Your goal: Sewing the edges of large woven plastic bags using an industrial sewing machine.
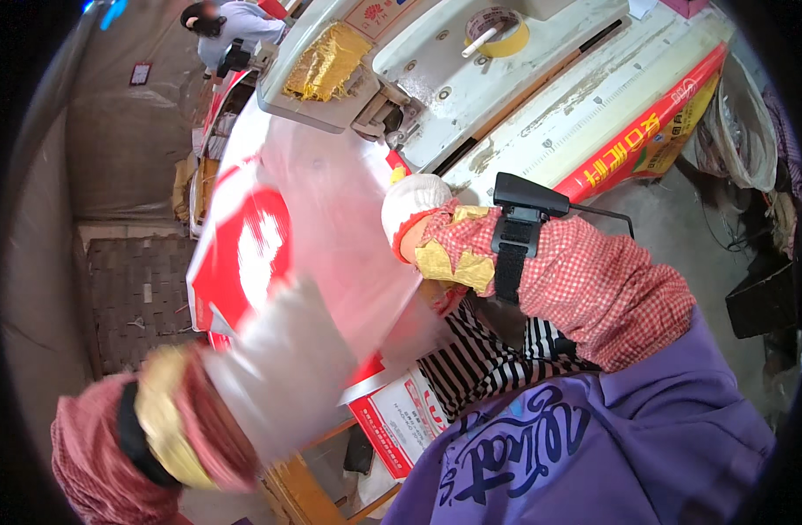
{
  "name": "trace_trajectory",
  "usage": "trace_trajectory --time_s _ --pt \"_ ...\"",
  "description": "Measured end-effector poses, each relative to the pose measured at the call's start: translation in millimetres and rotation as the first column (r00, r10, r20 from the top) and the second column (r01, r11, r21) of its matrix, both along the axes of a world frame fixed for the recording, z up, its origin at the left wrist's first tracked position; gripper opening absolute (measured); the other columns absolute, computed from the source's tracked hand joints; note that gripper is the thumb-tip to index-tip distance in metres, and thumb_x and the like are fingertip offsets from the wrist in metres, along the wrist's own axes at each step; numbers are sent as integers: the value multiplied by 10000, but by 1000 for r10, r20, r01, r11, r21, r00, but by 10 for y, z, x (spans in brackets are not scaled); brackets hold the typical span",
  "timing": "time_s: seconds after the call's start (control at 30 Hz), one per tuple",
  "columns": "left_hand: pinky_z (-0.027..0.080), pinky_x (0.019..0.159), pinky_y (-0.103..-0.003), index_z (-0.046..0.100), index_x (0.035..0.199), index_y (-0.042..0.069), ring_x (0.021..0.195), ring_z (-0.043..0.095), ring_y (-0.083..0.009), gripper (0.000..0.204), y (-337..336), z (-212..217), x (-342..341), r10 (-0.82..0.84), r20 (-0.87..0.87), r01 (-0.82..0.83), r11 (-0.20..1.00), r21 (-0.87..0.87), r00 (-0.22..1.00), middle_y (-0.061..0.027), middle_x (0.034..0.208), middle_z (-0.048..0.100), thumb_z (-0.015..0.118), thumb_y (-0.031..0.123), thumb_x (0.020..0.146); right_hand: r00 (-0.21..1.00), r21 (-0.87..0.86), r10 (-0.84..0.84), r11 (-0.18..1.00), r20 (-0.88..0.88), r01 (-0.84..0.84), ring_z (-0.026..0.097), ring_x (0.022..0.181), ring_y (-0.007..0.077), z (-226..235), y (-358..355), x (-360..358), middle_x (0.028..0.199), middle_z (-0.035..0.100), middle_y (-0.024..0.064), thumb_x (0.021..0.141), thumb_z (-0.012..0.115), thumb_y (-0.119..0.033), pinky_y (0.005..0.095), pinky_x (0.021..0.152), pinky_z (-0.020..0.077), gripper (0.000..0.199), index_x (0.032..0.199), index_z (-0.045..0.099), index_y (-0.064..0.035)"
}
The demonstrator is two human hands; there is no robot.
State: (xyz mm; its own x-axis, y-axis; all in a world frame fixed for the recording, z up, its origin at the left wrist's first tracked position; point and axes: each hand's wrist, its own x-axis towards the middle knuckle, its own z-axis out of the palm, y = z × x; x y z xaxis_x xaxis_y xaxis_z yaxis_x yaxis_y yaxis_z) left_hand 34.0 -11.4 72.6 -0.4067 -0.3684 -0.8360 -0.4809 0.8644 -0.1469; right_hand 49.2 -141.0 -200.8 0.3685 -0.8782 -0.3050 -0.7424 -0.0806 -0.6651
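My right hand (416, 208), in a white glove with yellow at a fingertip, is curled at the right edge of a thin, glossy red-and-white plastic sack (252, 236), just below a white machine (327, 87). Its fingers seem closed on the sack, though they are mostly hidden. From the lower left comes my left forearm (169, 429), in a red checked sleeve with yellow tape and a black strap. A motion-smeared whitish shape (283, 372) lies beyond its cuff, so the left hand's fingers cannot be made out.
A tape roll (497, 33) with a white stick lies on the machine's bed. A red-and-yellow printed sack (655, 127) hangs along the ruled table's edge (585, 105). Below me are a red-and-white carton (401, 420) and a wooden frame (300, 490). Another person (239, 33) is at the far left.
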Motion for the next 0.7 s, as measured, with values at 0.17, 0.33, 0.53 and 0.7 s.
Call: trace_trajectory --time_s 0.17,0.33,0.53,0.7 --pt "423 591 -356 627 616 120 619 532 -189 97 159 -808 -414 75 39 -75 997 5 996 -43 589 544 573 162 683 997 -18 78 997 -26 -78 641 740 287 259 -313 255 832 670 56 752 586 -256 454 585 503 223 902 677 -119" --pt "436 522 -355 635 646 99 539 560 -206 274 -470 -588 -235 129 -158 -124 991 44 979 -39 552 548 536 304 800 982 -30 165 985 -86 -168 645 738 275 333 -411 326 820 675 36 715 643 -244 453 564 506 205 882 687 -134" --pt "490 448 -392 607 769 6 558 606 -281 156 3 -486 -442 208 -7 -203 958 201 978 -109 610 565 563 133 690 960 -53 251 964 -126 -259 649 736 262 335 -158 301 806 681 12 669 710 -230 452 540 508 203 857 699 -152" --pt "498 493 -374 597 715 41 574 607 -270 87 10 -857 -599 301 -289 -305 952 32 909 -101 624 561 561 104 667 835 -149 509 827 -210 -542 640 826 256 295 -300 306 912 677 11 684 716 -268 444 616 514 258 922 689 -173"
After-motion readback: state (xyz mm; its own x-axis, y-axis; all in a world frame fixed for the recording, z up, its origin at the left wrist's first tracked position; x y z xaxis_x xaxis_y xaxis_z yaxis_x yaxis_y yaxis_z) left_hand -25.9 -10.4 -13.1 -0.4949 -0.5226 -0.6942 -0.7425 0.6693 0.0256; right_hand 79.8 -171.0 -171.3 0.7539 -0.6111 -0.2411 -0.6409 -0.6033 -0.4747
